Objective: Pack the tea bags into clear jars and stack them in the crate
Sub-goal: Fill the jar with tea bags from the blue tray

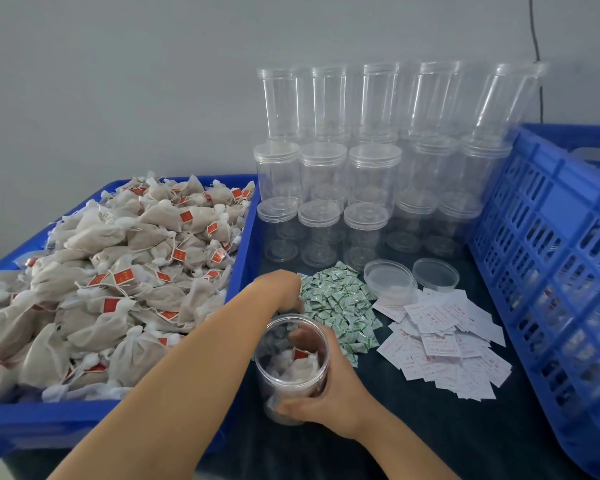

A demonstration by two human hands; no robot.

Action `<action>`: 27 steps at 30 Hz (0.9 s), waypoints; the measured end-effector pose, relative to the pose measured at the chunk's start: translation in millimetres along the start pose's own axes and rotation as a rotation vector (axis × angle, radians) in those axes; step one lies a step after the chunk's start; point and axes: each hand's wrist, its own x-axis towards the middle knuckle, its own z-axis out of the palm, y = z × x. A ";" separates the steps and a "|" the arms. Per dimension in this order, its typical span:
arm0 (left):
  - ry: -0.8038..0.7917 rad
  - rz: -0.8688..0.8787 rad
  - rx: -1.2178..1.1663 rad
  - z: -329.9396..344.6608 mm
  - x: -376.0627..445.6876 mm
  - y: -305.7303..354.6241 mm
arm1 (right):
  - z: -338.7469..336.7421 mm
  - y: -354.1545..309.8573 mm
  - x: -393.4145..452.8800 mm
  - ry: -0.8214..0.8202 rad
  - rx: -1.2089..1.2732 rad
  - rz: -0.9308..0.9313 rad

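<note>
A clear open jar [274,382] stands tilted on the dark table near the front, holding a few white tea bags [300,367] with red tags. My right hand [329,400] grips the jar from its right side, thumb across the lower front. My left hand [279,292] reaches over the jar's mouth to the edge of a heap of small green packets [340,306]; its fingers point down and are blurred, so I cannot tell whether they hold anything. A big pile of tea bags [118,271] fills the blue tray [49,420] on the left. The blue crate [551,271] stands at the right.
Several empty lidded clear jars [326,174] are stacked against the wall behind the packets. Two loose lids [388,275] [435,273] lie in front of them. A scatter of white printed slips [444,341] covers the table between the packets and the crate.
</note>
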 end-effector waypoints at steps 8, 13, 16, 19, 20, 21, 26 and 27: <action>0.043 0.050 -0.127 5.5 1.1 2.5 | -0.9 -2.6 -1.1 -0.001 -0.006 0.009; 0.078 0.073 -0.202 1.8 1.6 -0.7 | -1.0 -3.5 -2.0 0.006 -0.018 0.026; 0.153 0.117 -0.227 -7.7 -2.3 -0.8 | -0.5 -4.3 -2.6 0.009 -0.017 0.045; 0.249 0.171 -0.280 -26.2 -13.4 -0.4 | -0.9 -4.3 -3.2 -0.003 -0.017 0.064; 0.275 0.186 -0.322 -33.5 -19.1 -0.3 | -1.4 -4.1 -3.3 -0.006 -0.014 0.069; 0.297 0.200 -0.371 -40.7 -26.2 0.0 | -1.7 -4.1 -3.4 -0.011 -0.008 0.072; 0.406 0.300 -0.542 -61.4 -75.9 0.9 | -1.7 -4.9 -3.4 -0.029 0.014 0.066; 0.430 0.312 -0.573 -61.1 -87.7 0.7 | -1.4 -4.7 -3.4 -0.033 0.019 0.064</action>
